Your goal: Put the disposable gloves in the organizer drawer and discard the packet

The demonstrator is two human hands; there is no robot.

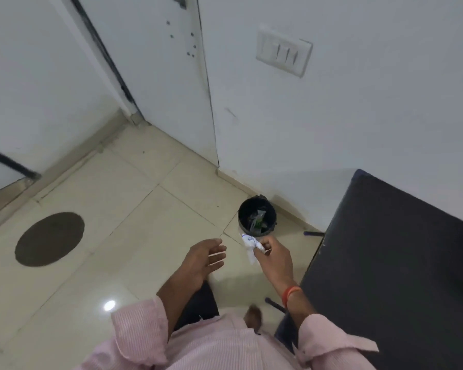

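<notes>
My right hand (274, 256) pinches a crumpled white packet (249, 245) with blue print, held just in front of a small round black bin (257, 208). The bin stands on the floor against the wall and holds some wrappers. To the left, my left hand (206, 259) hangs open with its fingers spread and nothing in it. No gloves and no organizer drawer are in view.
A black table top (401, 263) fills the right side, close to my right arm. Beige floor tiles (134, 225) spread to the left, with a dark round cover (49, 239). A white wall with a switch plate (284, 53) and a door (155, 62) stand ahead.
</notes>
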